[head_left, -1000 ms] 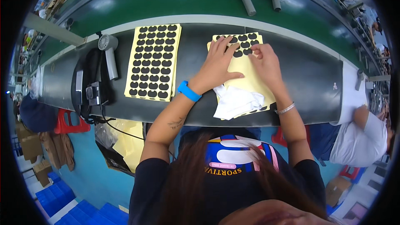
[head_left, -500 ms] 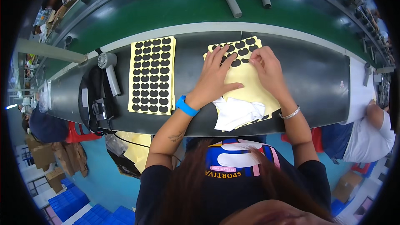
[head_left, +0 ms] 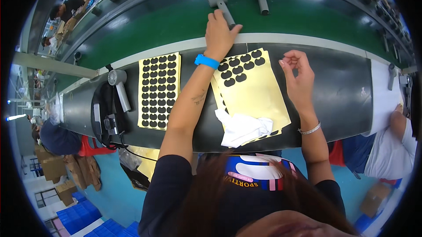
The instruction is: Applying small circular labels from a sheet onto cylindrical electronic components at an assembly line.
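Grey-bodied and probably best steadied by its handle (head_left: 225,11), the handheld device (head_left: 219,1) is lying on the green belt (head_left: 299,22) at the left hand (head_left: 220,36), closure unclear, while the right hand (head_left: 299,78) is holding thumb and fingertips close, contents untellable.

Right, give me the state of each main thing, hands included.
Grey device: lying on green belt
Left hand: at that device, grip unclear
Other grey device: lying nearby
Right hand: fingers curled
Left sticker sheet: full where visible
Right sticker sheet: partly bare
White cloth: crumpled
Handheld fan: lying down
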A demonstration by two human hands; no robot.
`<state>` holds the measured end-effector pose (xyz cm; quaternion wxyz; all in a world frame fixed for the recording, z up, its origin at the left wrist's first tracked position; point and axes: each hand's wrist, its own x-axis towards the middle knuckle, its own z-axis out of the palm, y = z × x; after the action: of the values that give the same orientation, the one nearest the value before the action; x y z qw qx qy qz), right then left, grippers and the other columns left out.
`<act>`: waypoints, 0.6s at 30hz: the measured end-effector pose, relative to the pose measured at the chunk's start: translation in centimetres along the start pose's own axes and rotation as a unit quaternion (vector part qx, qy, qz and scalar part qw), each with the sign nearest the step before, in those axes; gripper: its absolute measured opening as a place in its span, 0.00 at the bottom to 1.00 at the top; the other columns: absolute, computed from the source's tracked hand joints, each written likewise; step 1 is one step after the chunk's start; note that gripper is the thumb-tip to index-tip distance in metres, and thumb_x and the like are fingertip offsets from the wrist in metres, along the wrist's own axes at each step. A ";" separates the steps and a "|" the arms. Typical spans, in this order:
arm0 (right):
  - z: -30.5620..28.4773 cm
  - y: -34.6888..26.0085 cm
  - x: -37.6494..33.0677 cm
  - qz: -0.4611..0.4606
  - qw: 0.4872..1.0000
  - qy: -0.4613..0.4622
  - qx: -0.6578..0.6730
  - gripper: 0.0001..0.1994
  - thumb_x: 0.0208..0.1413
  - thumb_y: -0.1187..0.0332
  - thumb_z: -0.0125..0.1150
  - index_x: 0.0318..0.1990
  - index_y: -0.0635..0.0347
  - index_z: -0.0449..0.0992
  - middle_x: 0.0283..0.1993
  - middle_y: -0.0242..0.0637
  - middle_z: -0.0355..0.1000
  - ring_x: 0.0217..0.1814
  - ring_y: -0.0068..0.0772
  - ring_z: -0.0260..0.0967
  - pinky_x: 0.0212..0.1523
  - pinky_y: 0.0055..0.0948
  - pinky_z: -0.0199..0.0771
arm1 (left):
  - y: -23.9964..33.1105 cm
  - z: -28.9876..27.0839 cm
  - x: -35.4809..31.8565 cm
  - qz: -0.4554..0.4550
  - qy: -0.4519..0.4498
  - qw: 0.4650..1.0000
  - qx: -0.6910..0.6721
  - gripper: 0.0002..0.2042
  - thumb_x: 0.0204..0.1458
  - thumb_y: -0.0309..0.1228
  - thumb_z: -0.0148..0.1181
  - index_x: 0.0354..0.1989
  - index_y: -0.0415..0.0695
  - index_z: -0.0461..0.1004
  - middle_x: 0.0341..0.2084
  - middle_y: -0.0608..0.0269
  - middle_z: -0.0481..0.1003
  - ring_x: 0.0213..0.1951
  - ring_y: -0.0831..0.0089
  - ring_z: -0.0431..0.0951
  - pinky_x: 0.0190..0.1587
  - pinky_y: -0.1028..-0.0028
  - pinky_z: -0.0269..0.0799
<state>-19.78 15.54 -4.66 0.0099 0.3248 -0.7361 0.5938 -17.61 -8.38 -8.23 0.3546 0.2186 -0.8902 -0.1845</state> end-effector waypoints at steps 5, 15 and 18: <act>-0.6 -0.7 -0.1 -0.027 0.999 -0.014 -0.031 0.04 0.52 0.79 0.60 0.35 0.66 0.73 0.33 0.31 0.69 0.33 0.20 0.64 0.36 0.19 0.66 | -2.5 -0.2 0.9 -0.040 0.064 0.997 -0.016 0.21 0.42 0.31 0.66 0.44 0.40 0.67 0.36 0.52 0.73 0.35 0.56 0.76 0.38 0.61 0.72; -1.8 -0.6 -0.4 -0.036 0.994 -0.011 0.100 0.04 0.55 0.80 0.58 0.38 0.66 0.72 0.39 0.29 0.69 0.39 0.17 0.64 0.41 0.16 0.64 | 4.4 -11.2 -3.6 0.074 0.120 0.953 -0.268 0.22 0.44 0.21 0.66 0.49 0.39 0.67 0.37 0.58 0.77 0.26 0.77 0.77 0.27 0.80 0.73; -1.7 -3.0 -1.2 0.000 0.981 -0.024 0.195 0.06 0.55 0.80 0.57 0.40 0.66 0.72 0.39 0.30 0.69 0.39 0.17 0.64 0.42 0.16 0.65 | 5.8 -13.1 -7.3 0.118 0.053 0.943 -0.307 0.31 0.43 0.18 0.65 0.56 0.38 0.58 0.43 0.55 0.77 0.26 0.77 0.77 0.27 0.81 0.73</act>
<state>-17.98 17.33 -2.00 -0.0711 0.3349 -0.6063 0.7177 -5.03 -2.07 -0.51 0.4702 0.0021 -0.7895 -0.3944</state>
